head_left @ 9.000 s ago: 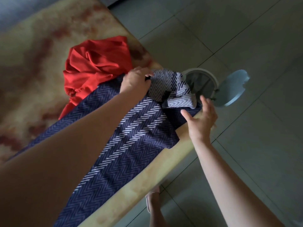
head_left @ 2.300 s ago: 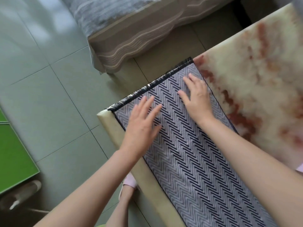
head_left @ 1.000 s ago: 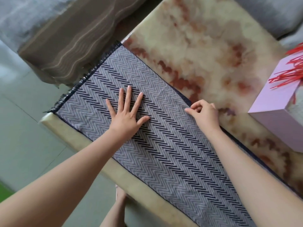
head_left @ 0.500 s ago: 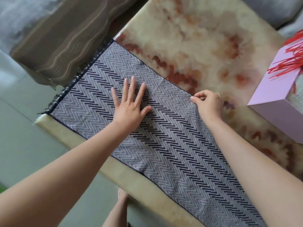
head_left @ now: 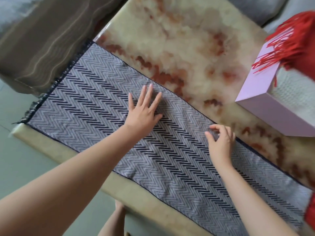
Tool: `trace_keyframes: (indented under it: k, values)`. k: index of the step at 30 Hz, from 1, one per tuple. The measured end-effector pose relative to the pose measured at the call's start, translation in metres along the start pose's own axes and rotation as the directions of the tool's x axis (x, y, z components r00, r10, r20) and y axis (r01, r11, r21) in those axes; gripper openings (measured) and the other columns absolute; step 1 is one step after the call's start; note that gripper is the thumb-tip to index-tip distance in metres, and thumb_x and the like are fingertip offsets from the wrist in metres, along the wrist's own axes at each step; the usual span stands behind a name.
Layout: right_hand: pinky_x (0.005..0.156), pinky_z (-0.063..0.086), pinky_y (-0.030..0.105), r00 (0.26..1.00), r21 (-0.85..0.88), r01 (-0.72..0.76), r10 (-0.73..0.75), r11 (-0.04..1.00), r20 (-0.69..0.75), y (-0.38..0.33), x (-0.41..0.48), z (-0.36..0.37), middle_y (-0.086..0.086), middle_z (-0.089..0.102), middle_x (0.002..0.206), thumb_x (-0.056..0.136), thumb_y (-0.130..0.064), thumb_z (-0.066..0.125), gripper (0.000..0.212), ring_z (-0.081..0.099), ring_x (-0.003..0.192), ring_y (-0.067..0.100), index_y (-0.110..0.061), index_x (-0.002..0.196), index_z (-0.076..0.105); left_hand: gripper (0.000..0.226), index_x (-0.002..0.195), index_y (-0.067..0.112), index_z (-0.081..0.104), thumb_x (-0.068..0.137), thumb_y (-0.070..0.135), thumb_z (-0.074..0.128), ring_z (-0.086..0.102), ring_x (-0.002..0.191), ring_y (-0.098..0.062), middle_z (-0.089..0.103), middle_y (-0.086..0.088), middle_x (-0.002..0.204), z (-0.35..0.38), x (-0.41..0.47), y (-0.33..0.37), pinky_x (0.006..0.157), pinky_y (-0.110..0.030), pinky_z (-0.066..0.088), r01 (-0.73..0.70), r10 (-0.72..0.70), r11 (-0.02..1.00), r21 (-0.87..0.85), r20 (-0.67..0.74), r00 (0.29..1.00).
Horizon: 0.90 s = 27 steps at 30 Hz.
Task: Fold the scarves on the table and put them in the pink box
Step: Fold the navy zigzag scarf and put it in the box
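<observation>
A grey and black herringbone scarf (head_left: 170, 150) lies flat in a long strip along the near edge of the marble-patterned table (head_left: 170, 40), its fringe at the left corner. My left hand (head_left: 144, 111) rests palm down on the scarf with fingers spread. My right hand (head_left: 221, 142) sits at the scarf's far edge with fingers curled, pinching the fabric. The pink box (head_left: 265, 106) stands at the right of the table. A red fringed scarf (head_left: 298, 40) hangs over its rim, above something white and knitted (head_left: 293, 89) inside.
A brown striped cushion (head_left: 42, 40) sits beyond the table's left corner. More red cloth (head_left: 311, 215) shows at the lower right edge. Grey floor tiles (head_left: 25, 167) lie to the left, and my foot (head_left: 110, 223) is below the table edge.
My left hand has slid along the scarf toward its far edge. My right hand has moved a little inward from that edge, still pinching. The view has shifted right, showing more of the box.
</observation>
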State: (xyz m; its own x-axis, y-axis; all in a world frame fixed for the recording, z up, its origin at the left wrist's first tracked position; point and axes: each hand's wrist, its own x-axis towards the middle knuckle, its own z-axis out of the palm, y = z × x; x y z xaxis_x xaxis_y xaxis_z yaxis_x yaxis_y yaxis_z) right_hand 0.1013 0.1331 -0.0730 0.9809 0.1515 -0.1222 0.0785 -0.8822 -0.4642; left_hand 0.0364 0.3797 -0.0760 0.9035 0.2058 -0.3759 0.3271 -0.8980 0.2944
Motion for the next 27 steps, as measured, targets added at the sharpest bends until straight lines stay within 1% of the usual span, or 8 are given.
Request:
trace_keyframes:
  k: [3,8,12,15,19,21,23,27]
  values:
    - [0.09,0.039,0.036,0.992,0.027,-0.119,0.118,0.993,0.036,0.036,0.003,-0.025,0.0,0.047,0.1,0.084,-0.015,0.068,0.015,0.047,0.1,0.028,-0.012,0.098,0.062,0.069,0.151,0.028,-0.009,0.099,0.048,0.032,-0.023,0.143,-0.022,-0.026,-0.004,0.156,0.014,-0.016,0.042,0.112,-0.059,-0.008,-0.137,0.136,0.99,0.012,0.054,0.989]
    - [0.083,0.031,0.03,0.986,-0.08,-0.137,0.143,0.987,0.081,0.083,0.011,-0.052,0.0,0.049,0.093,0.081,-0.022,0.072,0.018,0.045,0.097,0.028,-0.015,0.093,0.06,0.07,0.15,0.03,-0.011,0.098,0.052,0.029,-0.025,0.142,-0.022,-0.026,-0.003,0.155,0.042,-0.03,0.106,0.111,-0.061,-0.011,-0.231,0.225,0.973,0.011,0.185,0.957]
    - [0.087,0.032,0.034,0.98,-0.079,-0.162,0.17,0.984,0.101,0.108,0.016,-0.067,0.002,0.05,0.092,0.082,-0.024,0.071,0.019,0.043,0.099,0.027,-0.014,0.094,0.06,0.08,0.146,0.033,-0.023,0.092,0.065,0.027,-0.032,0.139,-0.026,-0.036,-0.004,0.151,0.058,-0.028,0.129,0.107,-0.067,-0.013,-0.176,0.152,0.979,0.101,0.21,0.966]
    - [0.091,0.03,0.032,0.978,-0.122,-0.14,0.156,0.983,0.135,0.118,0.018,-0.072,-0.001,0.049,0.091,0.083,-0.029,0.07,0.013,0.039,0.1,0.026,-0.019,0.083,0.061,0.092,0.141,0.035,-0.032,0.084,0.075,0.029,-0.036,0.137,-0.027,-0.041,-0.003,0.148,0.065,-0.028,0.13,0.106,-0.068,-0.013,-0.156,0.121,0.975,0.156,0.211,0.97]
    - [0.087,0.029,0.031,0.981,-0.003,-0.143,0.142,0.99,0.133,0.116,0.023,-0.077,0.002,0.054,0.087,0.084,-0.028,0.068,0.014,0.042,0.101,0.024,-0.018,0.08,0.06,0.091,0.142,0.038,-0.028,0.083,0.075,0.03,-0.032,0.139,-0.025,-0.037,-0.001,0.15,0.065,-0.028,0.135,0.106,-0.068,-0.011,-0.106,0.076,0.983,0.148,0.195,0.978]
    - [0.082,0.023,0.027,0.983,-0.041,-0.091,0.096,0.995,0.16,0.114,0.026,-0.08,-0.005,0.053,0.077,0.083,-0.03,0.069,0.015,0.043,0.098,0.021,-0.018,0.084,0.061,0.087,0.144,0.038,-0.024,0.086,0.072,0.031,-0.03,0.14,-0.025,-0.035,-0.001,0.151,0.062,-0.027,0.143,0.107,-0.067,-0.008,-0.055,0.028,0.99,0.134,0.196,0.98]
    - [0.085,0.025,0.03,0.972,-0.085,-0.055,0.073,0.995,0.223,0.118,0.027,-0.082,-0.009,0.05,0.074,0.081,-0.035,0.071,0.018,0.041,0.098,0.02,-0.021,0.084,0.059,0.085,0.146,0.036,-0.021,0.088,0.069,0.032,-0.029,0.14,-0.026,-0.034,-0.001,0.152,0.06,-0.026,0.152,0.107,-0.067,-0.007,-0.015,-0.009,0.993,0.121,0.199,0.98]
    - [0.098,0.025,0.037,0.948,-0.256,-0.017,0.097,0.967,0.303,0.125,0.029,-0.089,-0.003,0.047,0.092,0.082,-0.044,0.067,0.024,0.037,0.11,0.025,-0.023,0.078,0.056,0.091,0.147,0.028,-0.021,0.088,0.067,0.036,-0.03,0.14,-0.026,-0.035,-0.001,0.151,0.062,-0.024,0.171,0.107,-0.068,-0.006,0.038,-0.063,0.992,0.119,0.215,0.975]
